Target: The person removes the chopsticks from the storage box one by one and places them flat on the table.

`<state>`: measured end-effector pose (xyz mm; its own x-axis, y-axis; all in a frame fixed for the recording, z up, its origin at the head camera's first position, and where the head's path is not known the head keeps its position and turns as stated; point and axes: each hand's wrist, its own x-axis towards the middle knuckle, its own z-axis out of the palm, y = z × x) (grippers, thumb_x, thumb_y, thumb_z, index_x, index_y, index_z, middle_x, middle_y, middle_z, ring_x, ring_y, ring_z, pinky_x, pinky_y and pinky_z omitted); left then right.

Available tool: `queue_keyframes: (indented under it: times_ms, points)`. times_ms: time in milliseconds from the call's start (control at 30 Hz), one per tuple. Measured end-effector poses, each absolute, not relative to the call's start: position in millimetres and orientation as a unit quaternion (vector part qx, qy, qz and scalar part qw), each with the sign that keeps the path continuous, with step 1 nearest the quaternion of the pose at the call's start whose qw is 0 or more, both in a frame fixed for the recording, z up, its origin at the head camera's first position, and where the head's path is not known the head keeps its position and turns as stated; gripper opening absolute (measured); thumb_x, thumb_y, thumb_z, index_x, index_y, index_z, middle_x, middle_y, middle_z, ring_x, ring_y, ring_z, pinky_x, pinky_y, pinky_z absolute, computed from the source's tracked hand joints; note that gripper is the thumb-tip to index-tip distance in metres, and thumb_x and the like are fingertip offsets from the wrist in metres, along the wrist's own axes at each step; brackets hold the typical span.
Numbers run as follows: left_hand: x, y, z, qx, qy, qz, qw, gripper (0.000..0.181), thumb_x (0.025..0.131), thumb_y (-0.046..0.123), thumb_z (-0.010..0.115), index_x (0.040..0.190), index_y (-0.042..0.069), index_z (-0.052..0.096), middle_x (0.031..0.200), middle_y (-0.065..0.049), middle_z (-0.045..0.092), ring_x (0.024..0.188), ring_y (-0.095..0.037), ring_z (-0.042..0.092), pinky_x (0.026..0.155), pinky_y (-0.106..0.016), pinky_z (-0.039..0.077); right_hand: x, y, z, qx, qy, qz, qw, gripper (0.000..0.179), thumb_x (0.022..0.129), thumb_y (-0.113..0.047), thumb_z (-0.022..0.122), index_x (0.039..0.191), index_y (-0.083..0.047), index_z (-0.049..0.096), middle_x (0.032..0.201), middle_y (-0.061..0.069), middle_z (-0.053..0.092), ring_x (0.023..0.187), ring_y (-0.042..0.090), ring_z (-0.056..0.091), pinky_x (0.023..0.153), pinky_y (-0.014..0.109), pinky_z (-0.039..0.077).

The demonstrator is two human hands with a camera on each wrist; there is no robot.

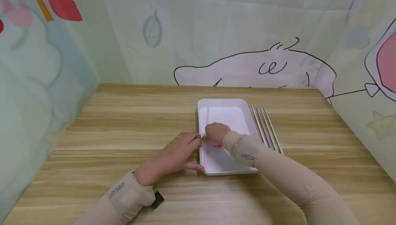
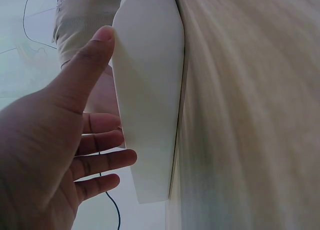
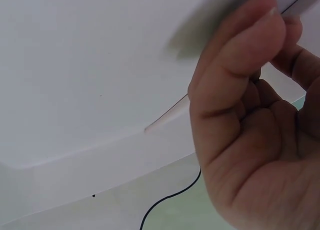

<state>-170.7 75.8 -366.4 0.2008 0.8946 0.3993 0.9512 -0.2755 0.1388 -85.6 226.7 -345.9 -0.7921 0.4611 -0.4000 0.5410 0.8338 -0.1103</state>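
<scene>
A white rectangular tray point(image 1: 229, 115) lies on the wooden table. Along its left inner side runs a thin pale stick point(image 1: 207, 115), lengthwise in the tray. My right hand point(image 1: 216, 134) reaches over from the right and grips this stick near its middle, fingers curled; in the right wrist view one end of the stick point(image 3: 167, 113) sticks out past the fingers. At the tray's left rim, my left hand point(image 1: 180, 153) touches the edge with thumb and fingers spread. The left wrist view shows the left thumb point(image 2: 102, 38) against the rim, the fingers lightly bent.
Several thin sticks lie side by side right of the tray, among them a tan stick point(image 1: 259, 125), a purple stick point(image 1: 263, 125) and a green stick point(image 1: 272, 128). Printed fabric walls point(image 1: 123, 39) enclose the wooden table point(image 1: 123, 115) at the back and sides.
</scene>
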Motion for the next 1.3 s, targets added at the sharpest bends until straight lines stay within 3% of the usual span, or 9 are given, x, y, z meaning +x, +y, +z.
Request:
queue_keyframes:
  times_ms: [300, 667, 967, 1300]
  points:
    - [-170.3, 76.4, -366.8, -0.773, -0.594, -0.210, 0.077, 0.060, 0.059, 0.058, 0.070, 0.089, 0.009, 0.050, 0.097, 0.000, 0.051, 0.095, -0.017, 0.051, 0.094, -0.032, 0.042, -87.2, 225.6, -347.3, 0.273, 0.937, -0.117, 0.182, 0.036, 0.088, -0.029, 0.050, 0.056, -0.013, 0.049, 0.040, -0.003, 0.045, 0.034, 0.008, 0.044, 0.035, 0.019, 0.032]
    - [-170.8, 76.0, -367.5, -0.773, -0.595, -0.207, 0.081, 0.061, 0.059, 0.059, 0.069, 0.088, 0.008, 0.050, 0.095, 0.000, 0.050, 0.091, -0.016, 0.050, 0.092, -0.031, 0.043, -82.1, 225.8, -339.9, 0.288, 0.930, -0.151, 0.171, 0.026, 0.086, -0.027, 0.053, 0.066, -0.011, 0.050, 0.047, -0.001, 0.051, 0.038, 0.010, 0.050, 0.034, 0.017, 0.037]
    - [-170.2, 75.2, -368.5, -0.772, -0.598, -0.202, 0.079, 0.062, 0.059, 0.060, 0.068, 0.088, 0.009, 0.049, 0.094, 0.000, 0.050, 0.090, -0.016, 0.050, 0.091, -0.031, 0.043, -73.9, 233.6, -333.5, 0.291, 0.927, -0.136, 0.193, 0.035, 0.087, -0.030, 0.052, 0.057, -0.012, 0.052, 0.048, -0.003, 0.052, 0.039, 0.009, 0.048, 0.036, 0.019, 0.036]
    - [-171.2, 76.0, -368.0, -0.773, -0.595, -0.204, 0.082, 0.062, 0.060, 0.062, 0.067, 0.088, 0.009, 0.049, 0.094, 0.001, 0.049, 0.089, -0.015, 0.049, 0.090, -0.031, 0.044, -67.2, 242.7, -328.9, 0.305, 0.921, -0.134, 0.200, 0.032, 0.087, -0.029, 0.051, 0.060, -0.012, 0.054, 0.051, -0.002, 0.054, 0.040, 0.009, 0.049, 0.037, 0.019, 0.038]
